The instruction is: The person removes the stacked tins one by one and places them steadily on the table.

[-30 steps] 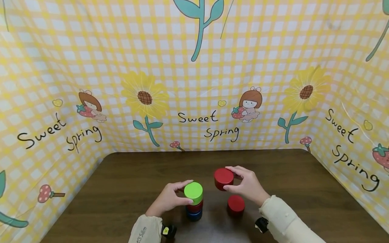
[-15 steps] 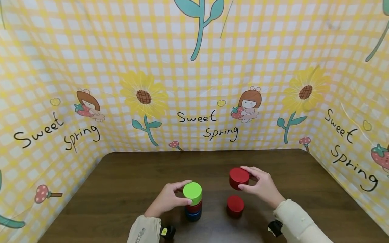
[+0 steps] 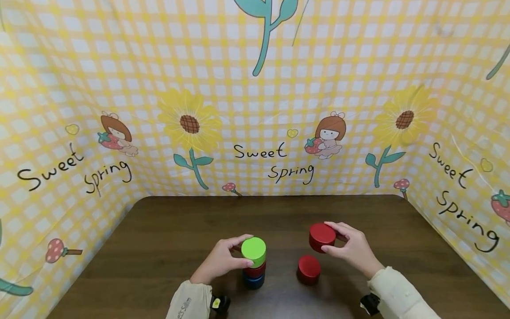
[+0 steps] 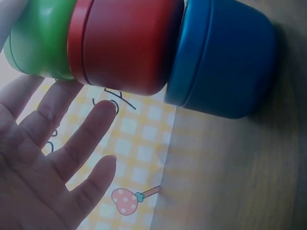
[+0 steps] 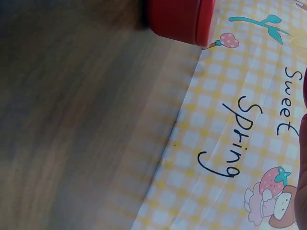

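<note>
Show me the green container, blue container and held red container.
Green container (image 3: 253, 251): head view, flat top.
Blue container (image 4: 224, 60): left wrist view, side wall.
Held red container (image 3: 322, 235): head view, flat top.

Cream sleeves (image 3: 398, 290) adjoin black wrist units (image 3: 221, 305), probably cameras.

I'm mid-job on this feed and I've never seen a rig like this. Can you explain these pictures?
There's no machine: a person works with two bare hands. The wide picture comes from a camera on the head; the two close, sideways-looking ones come from cameras on the wrists.

On the brown table stands a stack: green container on top, middle red container, blue container at the bottom. The left hand grips the green one. The right hand holds a loose red container; another red container stands nearby.
</note>
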`<state>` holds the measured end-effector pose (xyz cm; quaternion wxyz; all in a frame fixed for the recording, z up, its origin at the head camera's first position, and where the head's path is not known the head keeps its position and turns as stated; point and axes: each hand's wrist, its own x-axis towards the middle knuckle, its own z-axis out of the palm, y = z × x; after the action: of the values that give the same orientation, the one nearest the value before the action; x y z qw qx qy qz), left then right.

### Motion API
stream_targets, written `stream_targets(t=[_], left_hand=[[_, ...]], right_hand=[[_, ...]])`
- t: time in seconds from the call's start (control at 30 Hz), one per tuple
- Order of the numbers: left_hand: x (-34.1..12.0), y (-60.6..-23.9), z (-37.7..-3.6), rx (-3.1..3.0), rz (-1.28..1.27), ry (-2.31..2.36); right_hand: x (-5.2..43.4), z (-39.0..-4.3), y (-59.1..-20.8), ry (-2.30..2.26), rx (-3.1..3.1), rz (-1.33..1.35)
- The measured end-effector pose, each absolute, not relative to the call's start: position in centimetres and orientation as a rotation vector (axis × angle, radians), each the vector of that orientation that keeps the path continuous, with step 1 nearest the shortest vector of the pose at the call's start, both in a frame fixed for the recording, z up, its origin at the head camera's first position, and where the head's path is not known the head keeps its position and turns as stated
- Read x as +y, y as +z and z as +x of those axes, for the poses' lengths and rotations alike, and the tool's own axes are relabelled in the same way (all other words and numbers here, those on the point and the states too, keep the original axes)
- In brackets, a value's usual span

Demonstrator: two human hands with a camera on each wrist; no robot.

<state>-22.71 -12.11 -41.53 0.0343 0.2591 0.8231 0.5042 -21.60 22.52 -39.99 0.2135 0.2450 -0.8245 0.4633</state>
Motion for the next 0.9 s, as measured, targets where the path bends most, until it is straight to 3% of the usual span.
stream_targets(t=[0.5,0.9], left_hand=[[-12.2,-42.0,-22.7,2.581,0.825,1.516],[-12.2,-41.9,-22.4,2.503,0.809,1.604]], right_hand=[[24.3,-20.6,-40.9,1.281,-2.311,0.545],[25.1,-20.2,-42.1,1.277,-2.256,0.604]])
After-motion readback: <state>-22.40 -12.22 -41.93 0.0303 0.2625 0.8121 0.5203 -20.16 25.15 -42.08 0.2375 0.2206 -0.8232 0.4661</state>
